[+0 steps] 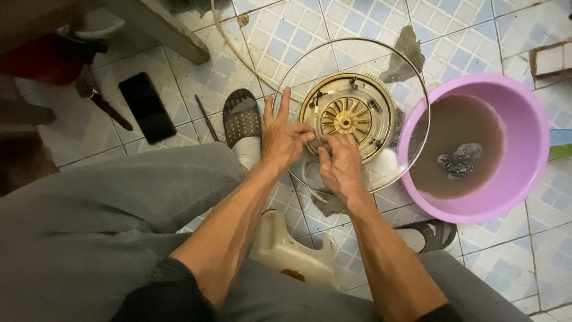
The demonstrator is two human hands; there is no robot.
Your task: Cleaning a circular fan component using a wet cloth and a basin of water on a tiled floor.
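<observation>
Round fan motor housing (347, 116) face-up, axis vertical

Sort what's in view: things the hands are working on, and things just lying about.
In hand: left hand, right hand, gold round disc, wire ring.
Lying about: pink basin, black phone, screwdriver, white plastic housing.

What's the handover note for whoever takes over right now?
Left hand: fingers spread, resting on the left edge of the round gold-coloured ribbed metal disc.
Right hand: fingertips pinching at the disc's lower left edge; what it grips cannot be seen.
The disc sits inside a thin wire ring on the tiled floor.
Purple plastic basin of murky water stands right of it.
Black phone lies far left.
</observation>
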